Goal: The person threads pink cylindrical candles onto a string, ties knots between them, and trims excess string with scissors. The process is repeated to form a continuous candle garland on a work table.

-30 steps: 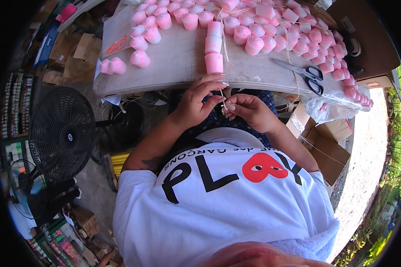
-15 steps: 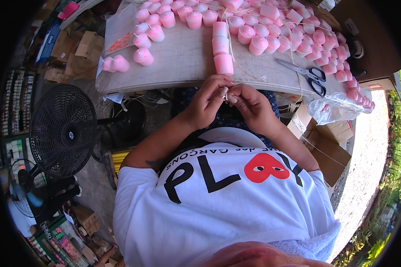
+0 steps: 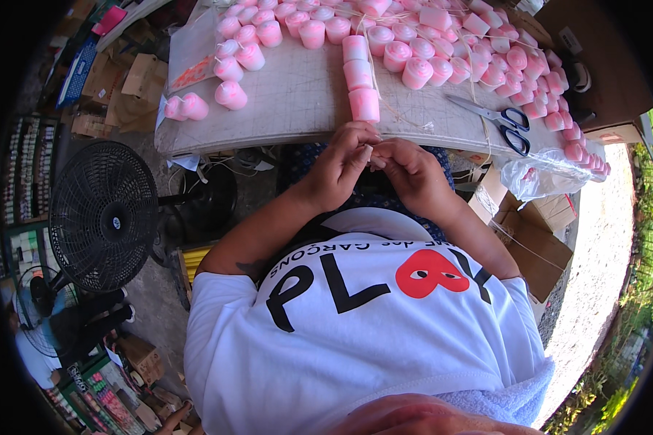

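My left hand point(image 3: 341, 161) and my right hand point(image 3: 412, 174) meet just off the table's front edge. Both are closed, with thumbs and forefingers pinched together around what looks like a pale string, mostly hidden by the fingers. Right beyond my left fingertips, three pink-and-white candles point(image 3: 365, 106) lie end to end in a line pointing away from me. A loose pale string point(image 3: 371, 58) runs alongside them. Many more swirl-topped candles point(image 3: 417, 73) crowd the far and right parts of the table point(image 3: 290, 98), and several stand apart at the left.
Blue-handled scissors point(image 3: 515, 129) lie at the table's right front, near a clear plastic bag point(image 3: 540, 177) hanging over the edge. Cardboard boxes point(image 3: 533, 254) sit below. A black standing fan point(image 3: 103, 216) is at my left; behind it a person in dark trousers point(image 3: 91, 319) shows.
My hands stay in nearly the same place, fingers still pinched. The pale bit between the fingertips shows less now. The candles have not moved on the table.
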`<state>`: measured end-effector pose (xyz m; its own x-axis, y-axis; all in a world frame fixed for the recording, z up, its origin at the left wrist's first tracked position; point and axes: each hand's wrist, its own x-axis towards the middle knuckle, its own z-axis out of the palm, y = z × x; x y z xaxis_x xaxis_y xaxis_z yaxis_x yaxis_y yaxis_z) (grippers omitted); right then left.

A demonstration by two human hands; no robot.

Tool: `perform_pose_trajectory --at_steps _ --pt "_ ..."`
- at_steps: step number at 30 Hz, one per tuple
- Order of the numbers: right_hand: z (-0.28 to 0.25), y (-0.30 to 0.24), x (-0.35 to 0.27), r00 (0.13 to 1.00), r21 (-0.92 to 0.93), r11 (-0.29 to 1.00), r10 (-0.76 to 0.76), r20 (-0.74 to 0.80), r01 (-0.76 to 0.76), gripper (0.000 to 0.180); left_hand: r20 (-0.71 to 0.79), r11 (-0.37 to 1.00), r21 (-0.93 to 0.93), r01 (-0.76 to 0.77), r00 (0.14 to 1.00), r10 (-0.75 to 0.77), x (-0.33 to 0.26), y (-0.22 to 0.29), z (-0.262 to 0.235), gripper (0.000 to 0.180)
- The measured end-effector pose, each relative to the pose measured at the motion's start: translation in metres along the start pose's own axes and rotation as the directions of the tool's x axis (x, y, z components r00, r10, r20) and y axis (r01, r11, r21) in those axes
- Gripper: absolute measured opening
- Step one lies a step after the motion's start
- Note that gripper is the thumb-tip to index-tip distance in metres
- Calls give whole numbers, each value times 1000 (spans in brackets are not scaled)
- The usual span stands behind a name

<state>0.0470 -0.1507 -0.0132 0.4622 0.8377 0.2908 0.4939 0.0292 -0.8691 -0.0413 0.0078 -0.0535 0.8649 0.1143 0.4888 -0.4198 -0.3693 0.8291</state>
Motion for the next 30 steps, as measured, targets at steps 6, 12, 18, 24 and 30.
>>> perform_pose_trajectory --at_steps 6,12,18,24,30 --pt "6 -2 -5 997 -94 993 67 -29 -70 16 10 958 -199 205 978 -207 -1 10 5 10" --pt "-10 8 -5 856 666 551 425 294 -503 24 13 999 0 47 999 -47 3 3 2 4" --pt "-11 16 -8 895 742 506 317 314 -440 25 -15 999 -8 49 999 -50 3 1 2 6" --pt "-13 20 -4 893 636 627 315 321 -450 22 -65 996 82 15 998 -10 3 2 4 7" --pt "-10 27 -3 886 612 641 334 322 -464 20 -115 985 167 -38 992 58 4 4 7 7"
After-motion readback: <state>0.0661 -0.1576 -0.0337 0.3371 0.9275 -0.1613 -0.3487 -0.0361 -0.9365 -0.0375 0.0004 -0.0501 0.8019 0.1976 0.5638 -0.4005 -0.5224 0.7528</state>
